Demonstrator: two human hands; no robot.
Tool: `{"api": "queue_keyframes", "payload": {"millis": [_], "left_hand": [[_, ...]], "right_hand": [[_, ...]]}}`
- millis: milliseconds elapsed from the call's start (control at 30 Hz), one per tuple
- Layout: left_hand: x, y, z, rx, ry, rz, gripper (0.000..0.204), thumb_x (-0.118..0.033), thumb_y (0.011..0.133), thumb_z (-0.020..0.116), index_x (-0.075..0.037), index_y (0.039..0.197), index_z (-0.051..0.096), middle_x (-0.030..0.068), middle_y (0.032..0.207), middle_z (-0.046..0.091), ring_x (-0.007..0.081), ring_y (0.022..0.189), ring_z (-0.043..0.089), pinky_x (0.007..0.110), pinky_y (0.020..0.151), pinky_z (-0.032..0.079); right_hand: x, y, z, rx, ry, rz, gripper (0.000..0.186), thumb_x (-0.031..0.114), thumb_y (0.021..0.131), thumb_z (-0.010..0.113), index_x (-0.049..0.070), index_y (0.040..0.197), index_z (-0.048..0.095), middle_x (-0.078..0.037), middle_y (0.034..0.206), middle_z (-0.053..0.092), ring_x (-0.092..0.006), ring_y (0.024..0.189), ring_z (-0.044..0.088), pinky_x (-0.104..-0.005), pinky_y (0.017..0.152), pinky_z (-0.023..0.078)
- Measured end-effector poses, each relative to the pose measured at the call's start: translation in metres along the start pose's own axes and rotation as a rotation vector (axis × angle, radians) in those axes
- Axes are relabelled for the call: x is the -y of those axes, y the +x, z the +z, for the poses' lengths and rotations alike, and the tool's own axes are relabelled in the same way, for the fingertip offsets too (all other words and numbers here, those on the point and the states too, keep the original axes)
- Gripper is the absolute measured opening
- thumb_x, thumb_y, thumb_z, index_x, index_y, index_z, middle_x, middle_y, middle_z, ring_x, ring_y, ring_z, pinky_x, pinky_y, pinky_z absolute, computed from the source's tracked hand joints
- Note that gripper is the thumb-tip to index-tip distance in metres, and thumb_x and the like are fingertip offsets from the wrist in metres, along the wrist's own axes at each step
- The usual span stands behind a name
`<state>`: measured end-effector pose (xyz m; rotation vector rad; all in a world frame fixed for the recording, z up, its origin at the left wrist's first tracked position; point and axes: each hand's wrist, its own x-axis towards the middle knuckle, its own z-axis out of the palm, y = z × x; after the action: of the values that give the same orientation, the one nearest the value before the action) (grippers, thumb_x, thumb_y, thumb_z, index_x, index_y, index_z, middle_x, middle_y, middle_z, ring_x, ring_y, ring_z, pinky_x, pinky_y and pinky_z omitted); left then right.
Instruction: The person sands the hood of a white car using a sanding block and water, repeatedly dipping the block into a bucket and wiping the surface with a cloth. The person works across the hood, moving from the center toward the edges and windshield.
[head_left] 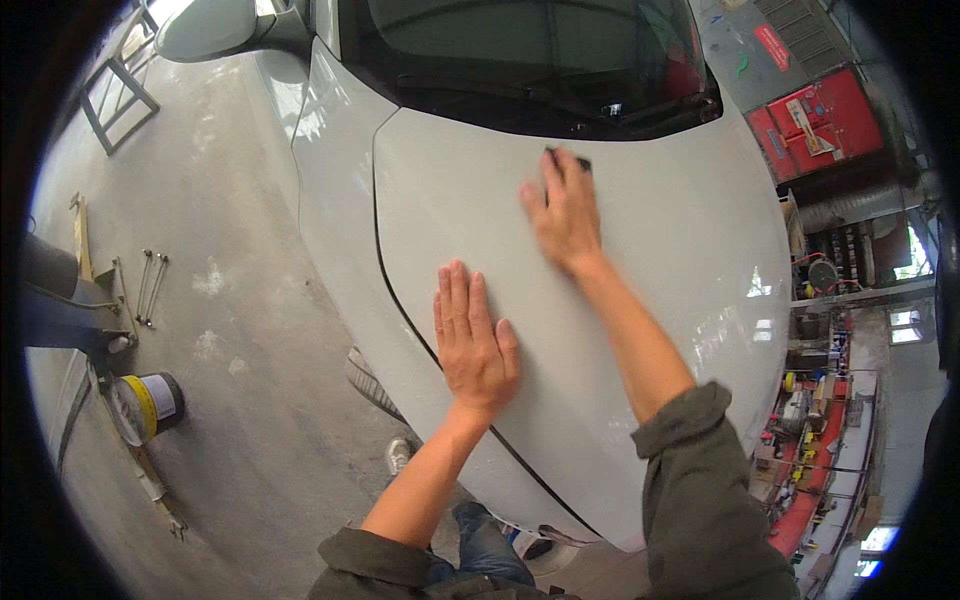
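A white car's hood fills the middle of the view, with the dark windshield at the top. My left hand lies flat on the hood near its left seam, fingers extended and pointing up the hood. Farther up and to the right, my right hand grips a dark pad on the hood, below the windshield. The pad is mostly hidden under my fingers, and the hand is slightly blurred.
On the floor at left are a bucket, metal rods and a metal stand. A side mirror juts out at top left. A red cabinet and a cluttered bench are at right.
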<state>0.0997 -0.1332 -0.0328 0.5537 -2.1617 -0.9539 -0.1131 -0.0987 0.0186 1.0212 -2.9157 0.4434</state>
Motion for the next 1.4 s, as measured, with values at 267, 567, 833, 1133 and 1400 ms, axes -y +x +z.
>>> {"api": "queue_keyframes", "payload": {"millis": [267, 567, 833, 1133, 1400], "left_hand": [[0.001, -0.002, 0.002, -0.02, -0.014, 0.0, 0.061, -0.016, 0.101, 0.044, 0.011, 0.156, 0.039, 0.0285, 0.167, 0.033, 0.0453, 0.158, 0.028, 0.056, 0.128, 0.022], [-0.001, 0.0, -0.001, -0.024, -0.001, -0.007, 0.061, -0.015, 0.1, 0.045, 0.01, 0.155, 0.04, 0.0282, 0.167, 0.034, 0.0443, 0.157, 0.03, 0.055, 0.128, 0.023], [-0.004, -0.003, 0.003, -0.039, -0.041, 0.002, 0.06, -0.016, 0.101, 0.047, 0.008, 0.156, 0.04, 0.0278, 0.167, 0.034, 0.0448, 0.157, 0.029, 0.055, 0.128, 0.024], [0.001, -0.002, 0.001, -0.049, -0.029, -0.008, 0.059, -0.015, 0.101, 0.048, 0.009, 0.155, 0.042, 0.0265, 0.167, 0.036, 0.0429, 0.157, 0.031, 0.054, 0.128, 0.025], [-0.003, -0.002, 0.005, -0.068, -0.039, -0.003, 0.059, -0.017, 0.101, 0.048, 0.008, 0.154, 0.044, 0.026, 0.167, 0.036, 0.0426, 0.157, 0.031, 0.053, 0.128, 0.026]], "right_hand": [[-0.02, -0.04, -0.012, 0.096, 0.052, -0.348, 0.073, 0.049, 0.107, 0.05, -0.001, 0.159, 0.042, -0.018, 0.169, 0.037, -0.0311, 0.159, 0.029, -0.0491, 0.13, 0.019], [0.007, -0.04, 0.001, 0.025, 0.07, -0.343, 0.075, 0.055, 0.108, 0.047, -0.001, 0.158, 0.044, -0.02, 0.167, 0.039, -0.0333, 0.158, 0.032, -0.0501, 0.129, 0.022], [-0.008, -0.017, -0.012, 0.096, 0.101, -0.379, 0.068, 0.045, 0.104, 0.053, 0.006, 0.158, 0.047, -0.015, 0.168, 0.04, -0.0308, 0.158, 0.032, -0.0474, 0.13, 0.021], [0.014, -0.022, 0.005, 0.051, 0.101, -0.348, 0.089, 0.061, 0.102, 0.053, -0.005, 0.159, 0.038, -0.026, 0.169, 0.031, -0.0379, 0.159, 0.026, -0.048, 0.131, 0.018], [0.009, -0.012, -0.009, 0.108, 0.029, -0.393, 0.093, 0.063, 0.102, 0.052, -0.007, 0.161, 0.033, -0.023, 0.17, 0.03, -0.036, 0.161, 0.023, -0.046, 0.131, 0.019]]}}
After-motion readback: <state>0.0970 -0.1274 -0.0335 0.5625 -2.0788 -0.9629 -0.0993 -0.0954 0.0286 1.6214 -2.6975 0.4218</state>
